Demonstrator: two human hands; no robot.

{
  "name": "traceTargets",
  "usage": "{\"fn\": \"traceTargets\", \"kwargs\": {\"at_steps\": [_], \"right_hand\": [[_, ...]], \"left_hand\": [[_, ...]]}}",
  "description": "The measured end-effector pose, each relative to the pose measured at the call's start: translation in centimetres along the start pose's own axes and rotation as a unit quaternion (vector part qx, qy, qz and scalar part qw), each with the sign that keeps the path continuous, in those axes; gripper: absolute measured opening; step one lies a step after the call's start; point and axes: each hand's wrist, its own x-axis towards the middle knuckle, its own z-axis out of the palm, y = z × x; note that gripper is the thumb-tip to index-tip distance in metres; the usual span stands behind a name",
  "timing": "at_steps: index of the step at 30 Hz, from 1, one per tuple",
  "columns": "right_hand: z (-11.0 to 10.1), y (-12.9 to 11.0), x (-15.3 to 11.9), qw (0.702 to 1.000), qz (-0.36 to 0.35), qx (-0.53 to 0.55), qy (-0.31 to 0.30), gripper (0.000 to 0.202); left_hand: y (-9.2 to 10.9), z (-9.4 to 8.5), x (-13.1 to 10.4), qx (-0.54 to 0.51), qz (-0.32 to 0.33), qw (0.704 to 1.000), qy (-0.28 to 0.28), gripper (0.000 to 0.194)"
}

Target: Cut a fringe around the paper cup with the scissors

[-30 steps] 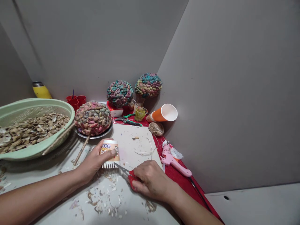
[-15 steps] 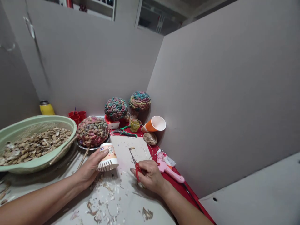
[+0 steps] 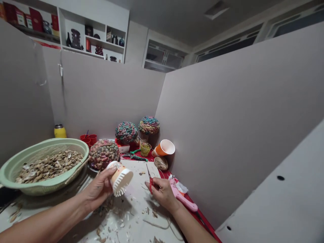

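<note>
My left hand (image 3: 101, 187) grips a paper cup (image 3: 118, 173) by its side. The cup is tilted, its open end turned toward the lower right, and a row of slits is cut along its rim. To the right of it, my right hand (image 3: 162, 192) is closed on small red-handled scissors (image 3: 151, 182), whose blades point up and away from me. The blades do not touch the cup. Shell scraps (image 3: 154, 213) and paper bits lie on the pale board (image 3: 138, 202) below both hands.
A green basket (image 3: 45, 189) of shells stands at left, beside a shell-covered dome (image 3: 103, 153). Behind are two colourful domes (image 3: 126, 131), pliers (image 3: 138, 157) and an orange cup (image 3: 164, 147). A twine roll (image 3: 161, 163) and pink glue gun (image 3: 186, 202) lie right. Grey panels surround the table.
The view has tilted upward, showing more shelves. My left hand has turned the paper cup so that its slit rim and inside now show. The scissors remain in my right hand, their blades more upright.
</note>
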Motion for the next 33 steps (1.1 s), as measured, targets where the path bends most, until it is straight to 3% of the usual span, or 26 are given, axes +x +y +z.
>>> {"fn": "traceTargets", "kwargs": {"at_steps": [11,18,24,33], "right_hand": [[-0.2,0.1,-0.2,0.999,0.035,0.014,-0.008,0.051],[-0.7,-0.4,0.1,0.998,0.042,0.044,-0.002,0.052],[-1.0,-1.2,0.1,0.997,0.014,0.074,0.005,0.05],[-0.7,-2.5,0.6,0.963,0.143,0.228,-0.005,0.06]], "left_hand": [[-3.4,-0.8,0.8,-0.045,-0.098,0.993,0.039,0.026],[-4.8,-2.0,2.0,-0.031,-0.186,0.981,0.045,0.04],[-4.5,-2.0,2.6,-0.033,-0.161,0.986,0.022,0.042],[-4.0,-1.8,2.0,0.026,-0.101,0.995,0.004,0.046]]}}
